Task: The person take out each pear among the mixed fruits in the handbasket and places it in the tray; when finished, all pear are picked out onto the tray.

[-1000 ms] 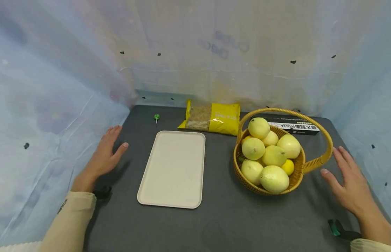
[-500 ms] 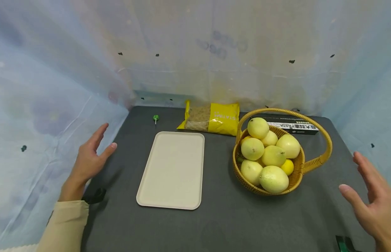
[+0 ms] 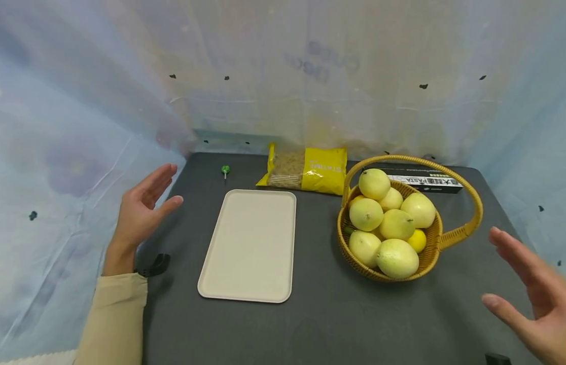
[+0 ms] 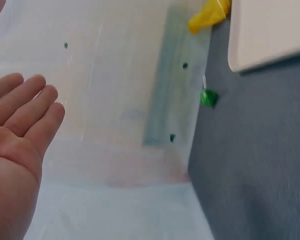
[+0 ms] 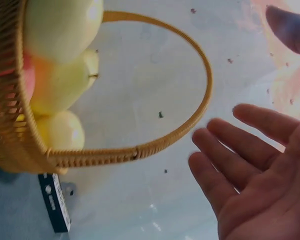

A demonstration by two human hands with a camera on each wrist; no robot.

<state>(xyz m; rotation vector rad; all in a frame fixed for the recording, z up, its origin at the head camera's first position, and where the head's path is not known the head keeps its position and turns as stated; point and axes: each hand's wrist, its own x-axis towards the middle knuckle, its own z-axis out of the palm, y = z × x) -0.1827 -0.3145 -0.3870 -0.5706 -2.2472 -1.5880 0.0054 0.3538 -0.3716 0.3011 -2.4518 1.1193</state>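
My left hand [image 3: 141, 210] hovers over the table's left edge, left of a cream rectangular tray [image 3: 248, 246]. Its fingers are extended with the thumb apart, and it holds nothing; the left wrist view shows the bare palm [image 4: 12, 155]. On the right side, my right hand [image 3: 540, 299] is held in the air with spread thumb and fingers, holding nothing. A wicker basket [image 3: 435, 256] with an arched handle stands left of it, apart from the fingers. Several pale yellow-green fruits [image 3: 397, 258] and a yellow lemon-like fruit [image 3: 417, 240] are piled inside.
Along the table's back lie a green lollipop [image 3: 225, 170], a yellow food packet [image 3: 324, 170] and a black pasta box [image 3: 424, 181], partly behind the basket. Hanging sheets [image 3: 283, 76] enclose the back and both sides of the dark grey table [image 3: 319, 324].
My right hand has moved away from the basket handle, rightward and nearer me. The left hand shifted left, then back right and slightly upward. Objects on the table stayed put.
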